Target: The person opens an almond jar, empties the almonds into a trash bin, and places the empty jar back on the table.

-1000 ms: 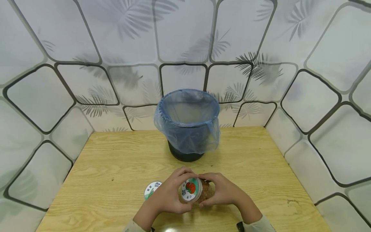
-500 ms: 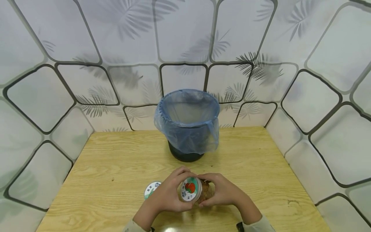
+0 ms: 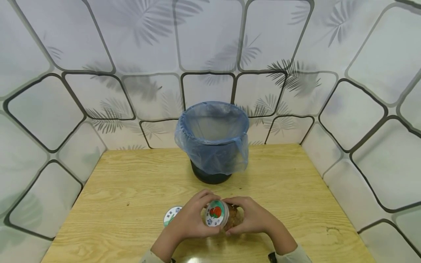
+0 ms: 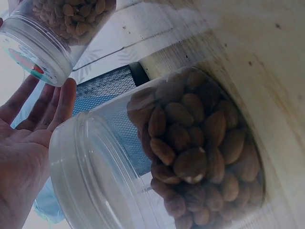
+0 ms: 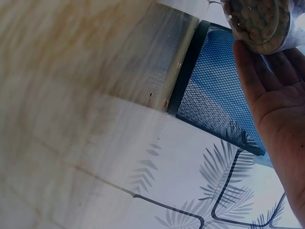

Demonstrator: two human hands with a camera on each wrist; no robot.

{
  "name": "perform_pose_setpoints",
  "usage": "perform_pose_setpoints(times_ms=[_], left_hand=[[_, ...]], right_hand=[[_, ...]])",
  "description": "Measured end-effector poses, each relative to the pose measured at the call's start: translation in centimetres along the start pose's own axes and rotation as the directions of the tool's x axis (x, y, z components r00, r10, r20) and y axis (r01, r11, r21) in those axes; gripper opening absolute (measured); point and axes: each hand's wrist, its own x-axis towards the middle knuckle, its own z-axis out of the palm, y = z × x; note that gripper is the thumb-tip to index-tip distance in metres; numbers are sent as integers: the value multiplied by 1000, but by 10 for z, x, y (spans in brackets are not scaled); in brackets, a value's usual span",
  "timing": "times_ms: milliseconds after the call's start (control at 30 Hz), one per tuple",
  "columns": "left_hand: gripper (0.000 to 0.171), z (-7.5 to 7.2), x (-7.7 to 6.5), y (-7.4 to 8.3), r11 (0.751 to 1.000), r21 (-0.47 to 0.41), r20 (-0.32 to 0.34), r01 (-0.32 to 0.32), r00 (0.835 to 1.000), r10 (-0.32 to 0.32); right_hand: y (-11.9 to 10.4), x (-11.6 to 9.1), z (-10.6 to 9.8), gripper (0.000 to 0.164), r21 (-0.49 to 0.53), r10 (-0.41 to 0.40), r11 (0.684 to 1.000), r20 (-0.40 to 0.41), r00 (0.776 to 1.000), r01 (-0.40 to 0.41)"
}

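Observation:
A clear jar [image 3: 234,216] of brown nuts is tilted between both hands near the front of the table. Its lid [image 3: 215,213], white and green with a red tomato picture, faces left and up. Curled around that lid is the left hand [image 3: 194,221], thumb below and fingers above. The right hand [image 3: 254,217] grips the jar's body near its base. In the left wrist view the same jar [image 4: 71,21] appears top left. A second clear jar [image 4: 205,148], partly filled with almonds, stands on the table; its lid [image 3: 171,215] is partly hidden by the left hand.
Behind the hands a black mesh bin [image 3: 212,178] stands on the wooden table [image 3: 138,182], lined with a blue plastic bag [image 3: 213,153]. Patterned walls [image 3: 210,87] enclose the table at the back and both sides.
The left thumb has shifted slightly right and up at the lid's lower edge, and the lid's picture has turned a little. The right hand and the second jar keep their places.

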Motion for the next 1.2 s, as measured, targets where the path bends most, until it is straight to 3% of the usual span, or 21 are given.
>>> perform_pose_setpoints(times_ms=[633, 900, 1200], left_hand=[[57, 1, -1, 3, 993, 32, -66, 111, 992, -108], [73, 1, -4, 4, 986, 147, -85, 79, 994, -67], [76, 0, -3, 3, 999, 36, 6, 11, 1000, -12]], right_hand=[[-2, 1, 0, 77, -5, 16, 1000, -5, 1000, -16], [-1, 0, 1, 76, -12, 7, 1000, 0, 1000, -7], [2, -1, 1, 76, -9, -8, 1000, 1, 1000, 8]])
